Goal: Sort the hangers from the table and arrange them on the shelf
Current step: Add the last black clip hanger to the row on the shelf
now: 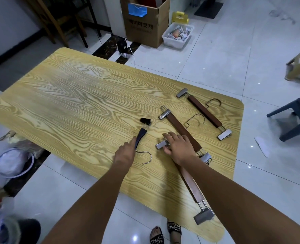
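View from the head camera, looking down at the counter (75, 103). I count four hangers, all grouped in the right half of the frame.

(a) The left hand (125, 153), at centre, grips the dark hanger (141, 136). One arm of this hanger sticks out above the knuckles and its wire hook (148, 154) curls out just right of the hand. I cannot see the rest of it under the hand. A small black piece (145, 121) lies just beyond the arm's tip.

(b) The right hand (178, 147), just right of the left, pinches the upper metal clip (161, 144) of the near hanger (192, 186), fingers over it and thumb beneath. This brown wooden bar runs under the wrist towards the lower right, and its other clip lies near the counter's edge.

(c) The middle hanger (178, 126) lies flat, its lower part passing under the right hand.

(d) The far hanger (204, 111) lies parallel to it, apart from both hands, towards the right edge of the counter.

On the floor at top centre stand a cardboard box (142, 32) and a white bin (177, 36).
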Tool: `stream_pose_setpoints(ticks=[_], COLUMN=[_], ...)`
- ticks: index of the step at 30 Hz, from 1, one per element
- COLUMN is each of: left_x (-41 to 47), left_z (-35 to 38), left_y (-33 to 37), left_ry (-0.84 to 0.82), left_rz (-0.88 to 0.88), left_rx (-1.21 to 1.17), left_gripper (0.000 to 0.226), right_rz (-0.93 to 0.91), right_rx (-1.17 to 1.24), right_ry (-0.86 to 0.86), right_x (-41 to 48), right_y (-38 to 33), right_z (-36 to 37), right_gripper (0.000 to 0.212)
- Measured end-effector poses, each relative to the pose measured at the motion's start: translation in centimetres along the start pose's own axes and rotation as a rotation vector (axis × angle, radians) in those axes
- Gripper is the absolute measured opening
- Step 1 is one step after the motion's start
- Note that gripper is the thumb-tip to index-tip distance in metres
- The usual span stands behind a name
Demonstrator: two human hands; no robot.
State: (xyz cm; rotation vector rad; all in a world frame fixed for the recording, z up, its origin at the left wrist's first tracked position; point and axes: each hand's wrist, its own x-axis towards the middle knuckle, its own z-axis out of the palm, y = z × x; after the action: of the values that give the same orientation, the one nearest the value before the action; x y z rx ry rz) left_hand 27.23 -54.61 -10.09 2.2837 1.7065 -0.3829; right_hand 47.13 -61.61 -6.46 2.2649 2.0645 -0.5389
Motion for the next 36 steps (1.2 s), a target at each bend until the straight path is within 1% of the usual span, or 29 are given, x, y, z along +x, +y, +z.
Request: stream_pose_setpoints(ticks=[2, 4, 8, 10, 12, 15, 18, 20, 23, 27, 31, 33, 34, 36], left_x=[0.0, -0.1, -0.1, -0.1, -0.2, -0.5, -0.1, 0.6, 1.6, 3.0, 3.7, 3.8, 3.8, 3.8], left_z=[0.0, 0.0, 0.0, 0.0, -0.2, -0.7, -1.4, -1.6, -1.9, -2.6, -3.2, -3.3, -3.4, -3.4], left_y=[0.0, -0.1, -0.1, 0.1, 0.3, 0.1, -0.8, -1.3, -1.5, -1.1, -1.0, -1.3, -1.4, -1.7], left_ry=[-0.051, -0.083, -0.059, -0.053, -0.080, -0.105, -0.017, 0.025, 0.052, 0.014, -0.012, -0.024, -0.027, -0.039], left_rz=[-0.012, -0.060, -0.112, -0.098, -0.019, 0.119, 0.271, 0.358, 0.458, 0.562, 0.627, 0.649, 0.662, 0.681], left_rx=[-0.036, -0.094, -0.181, -0.236, -0.223, -0.045, 0.249, 0.383, 0.455, 0.530, 0.613, 0.641, 0.654, 0.667], left_gripper=[0.058, 0.058, 0.050, 0.049, 0.051, 0.058, 0.064, 0.061, 0.054, 0.051, 0.045, 0.046, 0.046, 0.045], right_rz=[0.006, 0.009, 0.009, 0.013, 0.021, 0.025, 0.045, 0.061, 0.082, 0.152, 0.292, 0.367, 0.387, 0.414], right_rx=[-0.006, -0.007, 0.001, 0.005, 0.016, 0.017, 0.021, 0.017, 0.012, 0.031, -0.053, -0.044, -0.034, -0.048], right_ry=[0.004, 0.008, 0.009, 0.010, 0.004, 0.010, 0.005, -0.006, -0.009, 0.016, 0.094, 0.136, 0.144, 0.107], right_x=[-0.1, -0.1, -0.2, -0.4, -0.6, -1.0, -1.5, -2.0, -2.8, -4.2, -5.8, -6.5, -6.7, -7.2], right_y=[0.0, 0.0, -0.2, -0.3, -0.4, -0.4, -0.2, 0.0, 0.6, 1.1, 0.9, 0.6, 0.5, 0.2], right_z=[0.1, 0.0, 0.0, 0.1, 0.3, 0.7, 1.2, 1.4, 2.1, 3.2, 4.8, 5.7, 6.1, 6.5], right_gripper=[0.055, 0.055, 0.054, 0.054, 0.054, 0.053, 0.053, 0.054, 0.054, 0.055, 0.049, 0.049, 0.050, 0.047])
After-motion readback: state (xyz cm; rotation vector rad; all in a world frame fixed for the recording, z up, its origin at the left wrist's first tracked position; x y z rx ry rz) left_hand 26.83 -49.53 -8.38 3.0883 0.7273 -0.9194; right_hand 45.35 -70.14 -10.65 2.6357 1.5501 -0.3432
